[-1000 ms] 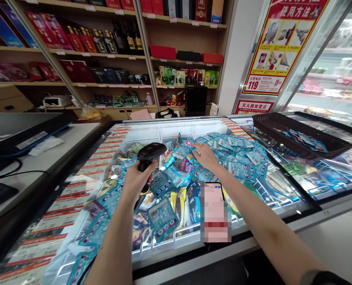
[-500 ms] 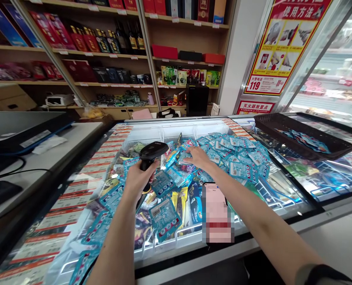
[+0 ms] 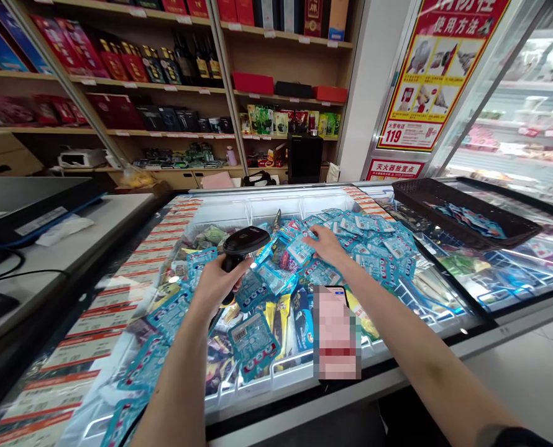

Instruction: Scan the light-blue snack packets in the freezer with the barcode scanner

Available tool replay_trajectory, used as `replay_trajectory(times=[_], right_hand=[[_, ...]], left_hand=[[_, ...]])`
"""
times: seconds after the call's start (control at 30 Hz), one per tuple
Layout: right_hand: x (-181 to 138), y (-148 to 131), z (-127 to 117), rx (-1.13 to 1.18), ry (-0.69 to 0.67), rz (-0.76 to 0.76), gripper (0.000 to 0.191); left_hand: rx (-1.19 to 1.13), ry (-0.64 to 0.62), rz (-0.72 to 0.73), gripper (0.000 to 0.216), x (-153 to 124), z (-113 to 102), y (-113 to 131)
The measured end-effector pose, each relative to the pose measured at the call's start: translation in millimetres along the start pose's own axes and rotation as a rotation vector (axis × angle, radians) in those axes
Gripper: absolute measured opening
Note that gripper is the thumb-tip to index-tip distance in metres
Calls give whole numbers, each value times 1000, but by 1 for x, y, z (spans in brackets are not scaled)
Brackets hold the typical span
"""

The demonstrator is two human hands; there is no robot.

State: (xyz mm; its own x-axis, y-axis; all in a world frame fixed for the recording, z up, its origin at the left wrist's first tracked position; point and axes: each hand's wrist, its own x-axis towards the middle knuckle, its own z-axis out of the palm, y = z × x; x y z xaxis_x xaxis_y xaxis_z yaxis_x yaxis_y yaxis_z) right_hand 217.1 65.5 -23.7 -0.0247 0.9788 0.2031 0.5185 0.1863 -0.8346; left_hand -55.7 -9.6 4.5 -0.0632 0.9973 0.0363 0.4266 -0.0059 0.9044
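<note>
My left hand [image 3: 218, 284] is closed round the grip of a black barcode scanner [image 3: 245, 243], whose head points right over an open chest freezer [image 3: 276, 202]. Inside lies a heap of light-blue snack packets [image 3: 374, 248]. My right hand [image 3: 329, 244] reaches into the heap and pinches one blue packet [image 3: 299, 250] at its edge, a hand's width in front of the scanner head. A phone [image 3: 336, 332] with a blurred screen stands against the freezer's front rim, under my right forearm.
A black mesh tray [image 3: 463, 211] with a few blue packets lies on the glass lid at the right. At the left stand a counter [image 3: 71, 248] with cables and a dark device [image 3: 29, 205]. Shelves of boxes and bottles [image 3: 164, 62] fill the back wall.
My right hand has drawn a blue packet back toward the scanner. The scanner has shifted slightly right and closer to it.
</note>
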Motion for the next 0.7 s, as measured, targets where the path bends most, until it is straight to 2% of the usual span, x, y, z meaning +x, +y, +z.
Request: replay_trajectory(times=[0.13,0.23,0.43,0.7], right_hand=[[-16,24,-18,498,105,54,40],[-22,32,-24,703,147,68,48],[-19,31,-19,764,172,57,45],[-20,39,-17,740,154,81,41]], left_hand=[[58,-74,30,41,-2,4,-1],[126,-153,68,43,-2,6,-1],[231,-232,99,46,-2,7,1],[194,-294,101,45,0,7,-8]])
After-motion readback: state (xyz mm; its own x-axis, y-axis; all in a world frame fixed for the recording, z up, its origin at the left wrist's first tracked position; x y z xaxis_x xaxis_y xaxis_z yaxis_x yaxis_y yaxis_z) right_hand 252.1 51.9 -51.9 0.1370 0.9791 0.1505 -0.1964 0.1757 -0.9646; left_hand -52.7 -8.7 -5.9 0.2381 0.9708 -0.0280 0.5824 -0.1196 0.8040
